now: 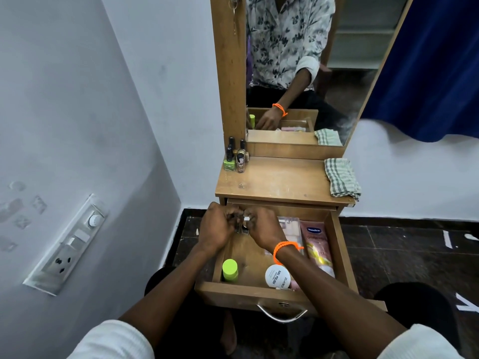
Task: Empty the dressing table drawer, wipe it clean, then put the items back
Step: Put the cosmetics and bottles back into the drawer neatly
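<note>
The wooden drawer [342,252] of the dressing table is pulled open. My left hand [216,230] and my right hand [264,228] meet over its back left corner, both closed around small bottles [242,228] that are mostly hidden by my fingers. In the drawer lie a lime-green capped bottle [230,270], a white round nail polish remover tub [277,277], a pink Vaseline tube [318,248] and a clear box [289,225]. Several nail polish bottles [236,158] stand on the tabletop's back left corner.
A folded checked cloth [341,180] lies on the tabletop's right edge. A mirror [298,68] rises behind the tabletop. A wall switchboard [70,244] is at the left, a blue curtain [427,60] at the right. The drawer's metal handle [282,316] faces me.
</note>
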`<state>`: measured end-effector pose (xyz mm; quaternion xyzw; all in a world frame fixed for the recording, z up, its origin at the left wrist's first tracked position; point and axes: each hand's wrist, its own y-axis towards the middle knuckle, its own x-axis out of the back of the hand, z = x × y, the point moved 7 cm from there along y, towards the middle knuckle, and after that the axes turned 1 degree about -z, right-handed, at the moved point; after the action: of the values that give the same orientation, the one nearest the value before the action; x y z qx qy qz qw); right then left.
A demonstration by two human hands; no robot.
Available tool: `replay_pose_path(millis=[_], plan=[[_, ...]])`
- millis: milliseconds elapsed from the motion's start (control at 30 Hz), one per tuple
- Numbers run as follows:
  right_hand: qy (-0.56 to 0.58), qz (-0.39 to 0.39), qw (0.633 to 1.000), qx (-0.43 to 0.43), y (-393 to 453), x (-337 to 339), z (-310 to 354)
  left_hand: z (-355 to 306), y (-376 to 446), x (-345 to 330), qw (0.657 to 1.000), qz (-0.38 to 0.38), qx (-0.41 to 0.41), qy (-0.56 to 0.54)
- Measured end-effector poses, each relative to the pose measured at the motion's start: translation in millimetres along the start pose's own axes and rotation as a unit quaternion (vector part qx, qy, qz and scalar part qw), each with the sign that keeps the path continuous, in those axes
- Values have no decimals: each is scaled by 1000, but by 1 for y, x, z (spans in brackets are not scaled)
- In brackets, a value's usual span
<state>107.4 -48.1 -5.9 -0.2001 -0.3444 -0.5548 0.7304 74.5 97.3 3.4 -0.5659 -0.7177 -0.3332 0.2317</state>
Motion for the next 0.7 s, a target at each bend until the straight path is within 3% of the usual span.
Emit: replay_pose_path(millis=[533,700], plan=[[-7,-15,1000,12,-3,5,0,0,0,7,1000,-1,-9,-24],[-7,-24,1000,11,-4,12,1,-1,3,22,998,-55,-2,-14]])
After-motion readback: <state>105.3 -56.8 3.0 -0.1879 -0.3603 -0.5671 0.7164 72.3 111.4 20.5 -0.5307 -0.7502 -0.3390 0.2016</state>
